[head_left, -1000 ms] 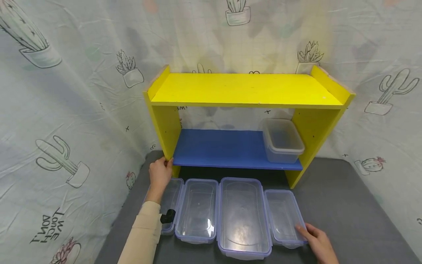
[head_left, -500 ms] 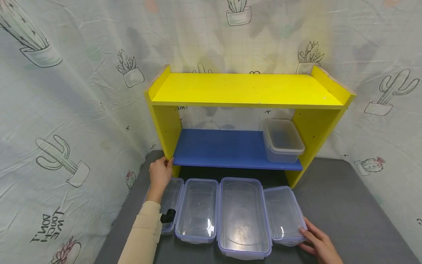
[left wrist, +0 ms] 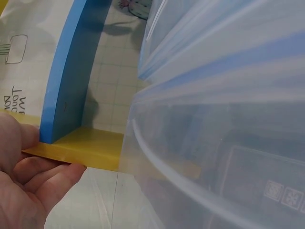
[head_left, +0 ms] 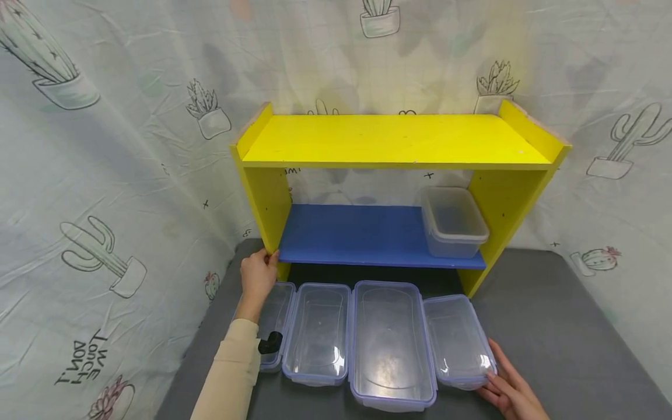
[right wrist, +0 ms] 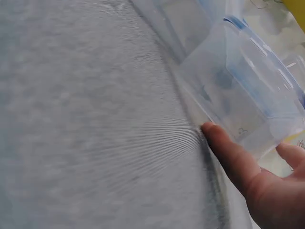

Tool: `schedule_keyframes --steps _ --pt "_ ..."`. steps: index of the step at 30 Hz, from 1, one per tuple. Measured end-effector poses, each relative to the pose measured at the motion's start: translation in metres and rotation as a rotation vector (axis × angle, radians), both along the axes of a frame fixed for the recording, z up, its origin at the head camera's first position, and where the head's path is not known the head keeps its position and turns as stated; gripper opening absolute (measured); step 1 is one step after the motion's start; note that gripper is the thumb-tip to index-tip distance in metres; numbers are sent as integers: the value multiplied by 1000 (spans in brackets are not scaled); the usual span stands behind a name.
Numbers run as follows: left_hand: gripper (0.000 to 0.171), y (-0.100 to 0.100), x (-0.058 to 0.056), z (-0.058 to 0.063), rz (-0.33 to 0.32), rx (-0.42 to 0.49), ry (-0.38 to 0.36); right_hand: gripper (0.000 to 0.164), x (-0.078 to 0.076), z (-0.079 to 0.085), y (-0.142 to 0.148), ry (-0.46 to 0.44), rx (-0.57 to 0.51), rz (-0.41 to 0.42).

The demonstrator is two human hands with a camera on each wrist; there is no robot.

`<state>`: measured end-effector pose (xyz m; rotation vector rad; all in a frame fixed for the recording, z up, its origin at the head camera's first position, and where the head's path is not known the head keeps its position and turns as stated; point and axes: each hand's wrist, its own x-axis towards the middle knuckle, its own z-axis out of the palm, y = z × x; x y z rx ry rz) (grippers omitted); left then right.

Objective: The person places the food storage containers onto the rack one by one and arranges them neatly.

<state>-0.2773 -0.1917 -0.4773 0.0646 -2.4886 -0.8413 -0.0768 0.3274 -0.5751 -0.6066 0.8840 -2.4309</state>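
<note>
A: What has just changed?

B: The right-end container (head_left: pixel 458 341). Over the last second its far edge has moved nearer the shelf (head_left: pixel 391 140), and the glints on its lid have shifted, so it looks slightly tipped. I cannot tell whether its base is off the table (head_left: pixel 567 315).

A: And the right hand (head_left: pixel 511 388)?

B: It has moved further round the container's near right corner and pinches it there, thumb at the rim, fingers along the right side.

A: The left hand (head_left: pixel 257 279)?

B: Much as it was, pinching the near edge of the yellow left side panel (head_left: pixel 270 213), just beside the blue board (head_left: pixel 352 233).

A: So what does that mean?

B: My reading is that the right-end container is being taken up or adjusted, while the left hand steadies the shelf. The large container (head_left: pixel 391 344), just left of it, has stayed put.
</note>
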Motion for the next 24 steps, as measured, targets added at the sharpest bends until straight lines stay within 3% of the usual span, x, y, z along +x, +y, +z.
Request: schedule_keyframes --steps 12,18,24 --pt "30 2 1 2 12 2 -21 60 5 -6 1 -55 -18 -107" --pt "29 -1 2 2 20 16 -9 61 2 -7 -3 -32 -102 -38" --pt "28 1 1 0 3 8 -16 57 3 -9 0 -93 -150 53"
